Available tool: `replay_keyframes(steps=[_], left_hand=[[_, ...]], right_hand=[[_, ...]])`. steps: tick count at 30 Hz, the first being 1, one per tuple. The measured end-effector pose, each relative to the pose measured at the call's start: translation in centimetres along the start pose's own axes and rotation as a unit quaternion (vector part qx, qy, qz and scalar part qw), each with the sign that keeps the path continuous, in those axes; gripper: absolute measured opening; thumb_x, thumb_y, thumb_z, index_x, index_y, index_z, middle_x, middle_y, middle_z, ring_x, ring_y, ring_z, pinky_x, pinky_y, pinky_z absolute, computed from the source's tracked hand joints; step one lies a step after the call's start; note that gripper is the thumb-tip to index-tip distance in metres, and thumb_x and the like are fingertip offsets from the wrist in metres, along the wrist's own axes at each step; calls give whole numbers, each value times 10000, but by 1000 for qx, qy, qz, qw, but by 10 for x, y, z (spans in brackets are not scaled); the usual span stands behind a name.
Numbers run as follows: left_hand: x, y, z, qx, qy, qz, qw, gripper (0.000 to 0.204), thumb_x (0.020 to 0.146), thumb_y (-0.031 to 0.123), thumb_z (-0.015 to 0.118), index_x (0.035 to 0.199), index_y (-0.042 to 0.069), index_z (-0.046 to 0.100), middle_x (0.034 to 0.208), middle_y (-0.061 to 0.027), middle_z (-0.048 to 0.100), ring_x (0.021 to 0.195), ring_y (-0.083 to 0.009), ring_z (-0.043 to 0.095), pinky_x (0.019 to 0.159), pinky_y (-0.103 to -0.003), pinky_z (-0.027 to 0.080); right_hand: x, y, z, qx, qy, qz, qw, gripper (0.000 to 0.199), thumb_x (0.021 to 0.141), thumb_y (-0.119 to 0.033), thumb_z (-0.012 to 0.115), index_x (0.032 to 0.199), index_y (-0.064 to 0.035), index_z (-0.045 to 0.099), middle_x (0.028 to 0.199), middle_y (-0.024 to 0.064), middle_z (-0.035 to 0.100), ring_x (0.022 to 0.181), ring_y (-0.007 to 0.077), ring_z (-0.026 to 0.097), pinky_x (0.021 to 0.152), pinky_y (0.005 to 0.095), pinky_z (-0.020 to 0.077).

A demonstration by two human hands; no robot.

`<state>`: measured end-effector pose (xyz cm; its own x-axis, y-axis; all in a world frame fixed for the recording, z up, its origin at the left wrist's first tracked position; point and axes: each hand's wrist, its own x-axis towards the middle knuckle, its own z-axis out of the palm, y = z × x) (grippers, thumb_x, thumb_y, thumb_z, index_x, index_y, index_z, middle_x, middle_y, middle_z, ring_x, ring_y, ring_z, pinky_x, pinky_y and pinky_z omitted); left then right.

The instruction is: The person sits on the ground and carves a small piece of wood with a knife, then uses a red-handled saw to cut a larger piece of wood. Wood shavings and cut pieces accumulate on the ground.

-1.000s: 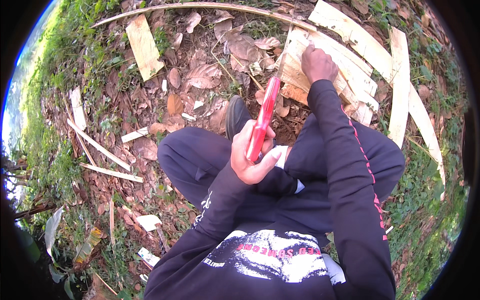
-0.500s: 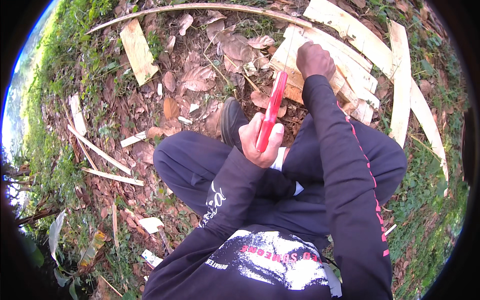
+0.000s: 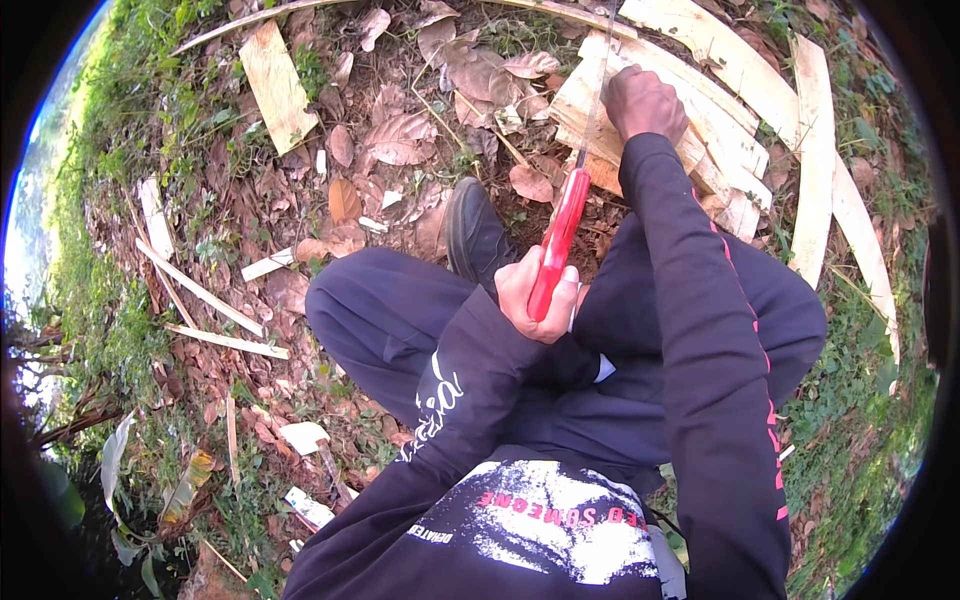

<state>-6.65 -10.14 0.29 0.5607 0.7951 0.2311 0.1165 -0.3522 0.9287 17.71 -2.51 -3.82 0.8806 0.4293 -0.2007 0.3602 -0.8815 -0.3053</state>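
Near centre, above the lap: red-handled knife [image 3: 557, 243], stiff, likely light, best held by its handle, gripped in closed left hand [image 3: 537, 295]; right hand [image 3: 645, 103] presses pale wood slats [image 3: 700, 130], far right.

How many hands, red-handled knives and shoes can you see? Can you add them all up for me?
Hands: 2, the left hand and the right hand
Red-handled knife: 1, gripped in the left hand
Shoe: 1, dark, on the leaves
Total: 4
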Motion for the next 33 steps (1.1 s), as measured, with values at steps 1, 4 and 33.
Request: replay_keyframes(steps=[1, 4, 33], left_hand=[[-5, 3, -2, -5, -6, -57, 998, 111, 798, 58, 650, 848, -15, 584, 616, -97, 514, 470, -272, 543, 487, -356, 415], [1, 10, -1, -4, -17, -99, 995, 130, 810, 106, 643, 850, -10, 599, 603, -98, 524, 489, -280, 556, 521, -351, 431], [20, 1, -15, -42, -11, -59, 997, 48, 801, 14, 629, 815, -13, 593, 553, -80, 462, 429, -243, 521, 462, -343, 399]], right_hand=[[-1, 1, -1, -5, -7, -3, 1000, 549, 969, -349, 347, 973, 18, 756, 1033, 280, 704, 982, 442, 683, 924, 474, 506], [-4, 0, 6, -10, 64, -19, 998, 516, 973, -311, 370, 883, 2, 770, 915, 265, 718, 876, 408, 709, 849, 471, 531], [-2, 2, -4, 10, 10, -8, 1000, 555, 965, -368, 350, 981, 14, 753, 1035, 293, 697, 995, 459, 672, 924, 494, 499]])
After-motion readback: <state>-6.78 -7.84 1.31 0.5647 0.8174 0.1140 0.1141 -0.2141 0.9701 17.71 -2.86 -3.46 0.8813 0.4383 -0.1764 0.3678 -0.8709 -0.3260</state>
